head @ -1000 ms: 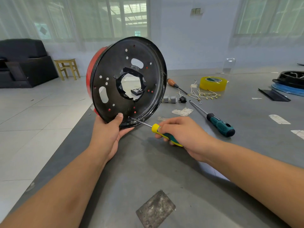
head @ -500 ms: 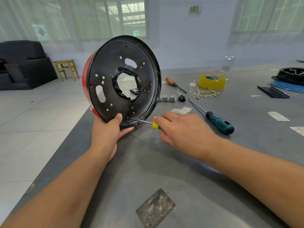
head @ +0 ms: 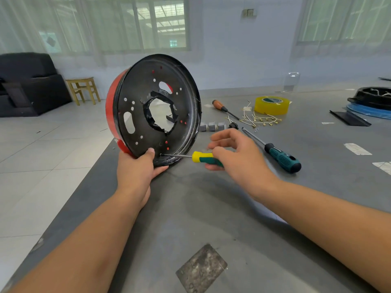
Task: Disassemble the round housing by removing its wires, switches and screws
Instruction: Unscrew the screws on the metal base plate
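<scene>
The round housing [head: 137,115], black inside with a red outer wall, stands on edge at the grey table's left side. My left hand [head: 135,170] grips its bottom rim, thumb on the black face. A small yellow-and-green screwdriver [head: 201,158] lies level with its tip in a hole near the bottom rim. My right hand [head: 237,157] pinches the green handle with thumb and lower fingers while the upper fingers spread loose above it. Removed wires [head: 260,120] and grey switches [head: 211,126] lie behind on the table.
On the grey table [head: 211,218]: a large teal-handled screwdriver [head: 279,155], an orange-handled screwdriver [head: 222,106], a yellow tape roll [head: 271,105], another black-and-blue housing [head: 372,100] far right, and a dark metal plate [head: 201,269] near me. The table edge drops to tiled floor at left.
The housing has turned slightly and sits farther right in view. My right hand's upper fingers have lifted off the screwdriver handle, so its yellow collar shows again.
</scene>
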{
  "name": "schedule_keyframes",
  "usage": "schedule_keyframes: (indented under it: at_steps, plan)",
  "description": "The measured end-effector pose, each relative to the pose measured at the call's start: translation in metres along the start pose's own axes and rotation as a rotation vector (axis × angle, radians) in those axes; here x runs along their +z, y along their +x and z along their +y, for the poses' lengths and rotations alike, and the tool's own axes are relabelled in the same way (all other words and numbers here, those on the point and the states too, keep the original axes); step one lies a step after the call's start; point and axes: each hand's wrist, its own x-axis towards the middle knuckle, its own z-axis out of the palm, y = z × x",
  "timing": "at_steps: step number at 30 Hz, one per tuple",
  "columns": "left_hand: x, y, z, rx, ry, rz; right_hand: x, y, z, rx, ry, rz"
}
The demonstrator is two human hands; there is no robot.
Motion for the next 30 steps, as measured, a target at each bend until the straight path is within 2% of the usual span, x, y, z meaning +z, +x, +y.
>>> schedule_keyframes:
  at_steps: [3, 5, 7, 8, 10, 12, 15, 18, 23, 24, 26, 28, 30]
  plan:
    - [-0.001, 0.003, 0.0, -0.021, -0.01, 0.044, 0.001, 0.001, -0.001, 0.118, 0.324, 0.022]
    - [-0.001, 0.004, 0.0, -0.033, -0.006, 0.056, 0.001, 0.002, 0.0, 0.19, 0.407, 0.003]
    - [0.0, 0.005, 0.0, -0.039, 0.021, 0.061, -0.002, 0.002, -0.001, 0.232, 0.275, -0.03]
    - [0.0, 0.005, 0.0, -0.044, 0.035, 0.064, -0.005, 0.002, -0.002, 0.214, 0.117, -0.041]
    - [0.0, 0.005, 0.001, -0.062, 0.042, 0.064, -0.012, 0.003, -0.003, 0.073, -0.292, -0.015]
    - [0.001, 0.004, 0.002, -0.081, 0.03, 0.06, -0.017, 0.006, -0.003, -0.076, -0.522, 0.048]
    - [0.001, 0.002, 0.003, -0.089, 0.026, 0.048, -0.018, 0.006, -0.007, -0.211, -0.615, 0.07]
    - [0.001, 0.001, 0.003, -0.097, 0.039, 0.045, -0.023, 0.006, -0.01, -0.411, -0.806, -0.025]
    - [0.001, 0.001, 0.004, -0.104, 0.052, 0.041, -0.039, 0.011, -0.016, -1.013, -1.073, -0.262]
    - [0.001, 0.001, 0.004, -0.107, 0.05, 0.04, -0.041, 0.013, -0.015, -1.084, -1.093, -0.288]
    - [0.002, 0.001, 0.004, -0.107, 0.051, 0.041, -0.044, 0.016, -0.011, -1.06, -1.051, -0.316]
    - [0.003, 0.001, 0.004, -0.102, 0.046, 0.044, -0.042, 0.015, -0.007, -0.885, -0.901, -0.275]
    - [0.004, 0.001, 0.004, -0.099, 0.044, 0.047, -0.038, 0.011, -0.002, -0.683, -0.68, -0.161]
